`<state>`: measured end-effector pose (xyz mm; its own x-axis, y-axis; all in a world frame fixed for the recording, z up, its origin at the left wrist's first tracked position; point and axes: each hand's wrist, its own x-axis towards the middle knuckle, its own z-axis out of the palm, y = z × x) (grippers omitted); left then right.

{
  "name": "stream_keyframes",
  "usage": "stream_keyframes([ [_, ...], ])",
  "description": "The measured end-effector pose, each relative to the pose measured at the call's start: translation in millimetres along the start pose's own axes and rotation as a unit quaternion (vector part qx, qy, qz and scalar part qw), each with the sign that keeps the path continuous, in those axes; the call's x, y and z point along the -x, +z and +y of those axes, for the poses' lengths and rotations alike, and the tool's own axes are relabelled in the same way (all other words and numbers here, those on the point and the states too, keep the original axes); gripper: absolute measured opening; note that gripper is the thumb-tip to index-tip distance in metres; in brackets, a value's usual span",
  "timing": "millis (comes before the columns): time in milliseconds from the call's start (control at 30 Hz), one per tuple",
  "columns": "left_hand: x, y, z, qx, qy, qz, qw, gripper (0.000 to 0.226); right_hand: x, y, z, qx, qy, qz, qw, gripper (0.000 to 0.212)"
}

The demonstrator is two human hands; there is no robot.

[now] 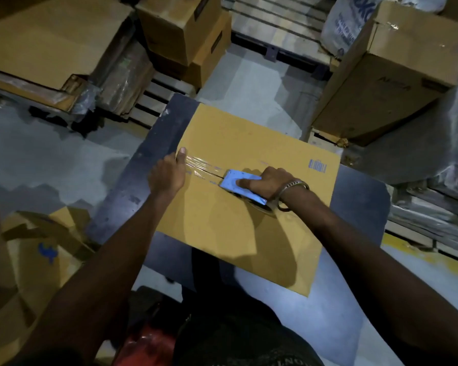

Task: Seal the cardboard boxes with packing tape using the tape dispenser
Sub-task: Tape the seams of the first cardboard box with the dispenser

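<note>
Taping the cardboard box (238, 207) seam on the dark bench (360, 199).

Right hand (269, 184) is gripping the blue tape dispenser (239, 184) mid-seam; left hand (168, 173) is pinning the clear tape (204, 167) at the box's left edge, thumb pressing flat, bench showing on both sides.

A dark table (127, 191), wooden pallets (280, 25) and a printed sack (347, 25).

A warehouse/packing area is being shown: stacked cartons (180, 30) on wooden pallets (278, 25), wrapped goods (122, 75), concrete floor (37, 154).
</note>
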<state>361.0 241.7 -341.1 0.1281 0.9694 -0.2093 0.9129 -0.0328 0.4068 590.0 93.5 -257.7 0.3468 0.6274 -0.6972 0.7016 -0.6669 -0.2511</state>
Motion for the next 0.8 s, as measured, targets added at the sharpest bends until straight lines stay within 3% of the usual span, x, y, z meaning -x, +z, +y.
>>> stream_keyframes([
  [133, -4, 2, -7, 0.036, 0.03, 0.0, 0.999, 0.083, 23, -10, 69, 0.016, 0.033, -0.019, 0.999, 0.067],
  [233, -7, -1, 1, 0.039, 0.047, -0.005, 0.998, 0.074, 39, -18, 105, 0.016, 0.043, -0.003, 0.999, 0.062],
  [400, 5, -5, 19, 0.021, 0.095, 0.036, 0.995, 0.059, 47, -3, 109, 0.089, 0.023, 0.079, 0.993, 0.073],
  [500, 11, -2, 14, 0.006, 0.171, 0.065, 0.983, 0.069, 56, -2, 109, 0.11, 0.02, 0.102, 0.988, 0.075],
  [600, 10, -6, 16, -0.004, 0.149, 0.028, 0.988, 0.069, 64, -3, 110, 0.1, 0.014, 0.101, 0.99, 0.073],
  [667, 12, -7, 18, 0.011, 0.183, 0.051, 0.982, 0.068, 71, -8, 114, 0.085, 0.014, 0.103, 0.991, 0.069],
  [733, 1, -1, 13, -0.024, 0.205, 0.052, 0.977, 0.062, 73, -17, 120, 0.077, 0.014, 0.114, 0.99, 0.068],
  [800, -5, 1, 8, -0.075, 0.194, 0.005, 0.978, 0.069, 70, -25, 123, 0.067, 0.011, 0.095, 0.993, 0.072],
])
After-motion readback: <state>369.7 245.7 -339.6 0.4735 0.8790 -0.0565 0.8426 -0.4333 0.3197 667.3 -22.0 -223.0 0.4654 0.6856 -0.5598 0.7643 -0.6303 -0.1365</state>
